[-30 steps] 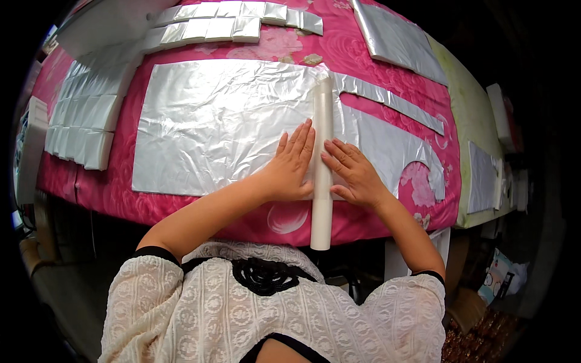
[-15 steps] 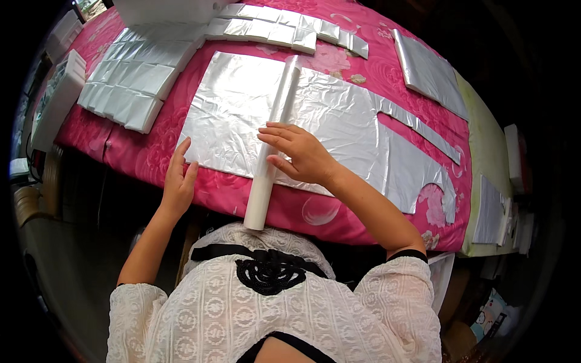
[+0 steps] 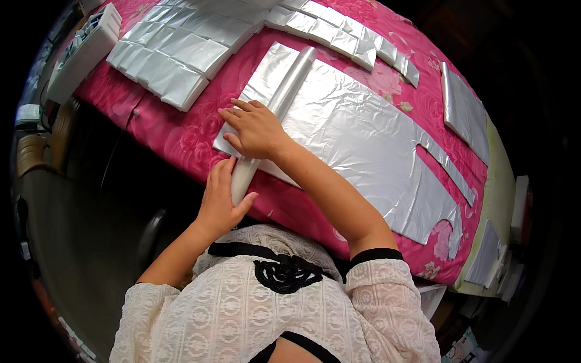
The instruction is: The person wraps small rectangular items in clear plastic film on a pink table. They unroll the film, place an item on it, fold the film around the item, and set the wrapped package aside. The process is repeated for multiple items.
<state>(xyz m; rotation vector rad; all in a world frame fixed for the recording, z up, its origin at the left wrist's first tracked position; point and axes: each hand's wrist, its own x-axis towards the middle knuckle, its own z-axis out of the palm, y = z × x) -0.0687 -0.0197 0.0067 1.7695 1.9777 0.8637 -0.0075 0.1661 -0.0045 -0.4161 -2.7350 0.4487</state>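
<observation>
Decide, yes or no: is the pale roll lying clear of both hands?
No, the right hand lies across the pale roll, and the left hand has fingers and thumb at its near end.

Our bench (image 3: 196, 127) is draped in pink floral cloth. On it we see silvery T-shirt bags (image 3: 351, 139) lying flat, folded plastic packets (image 3: 175, 54) left of those bags, a narrow band of packets (image 3: 348, 42) beyond the bags, and a silvery plastic stack (image 3: 467, 115) past their far right.

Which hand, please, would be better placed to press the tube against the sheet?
Probably the right hand: it lies over the tube above the sheet, while the left hand is at the tube's near end, past the sheet's edge.
</observation>
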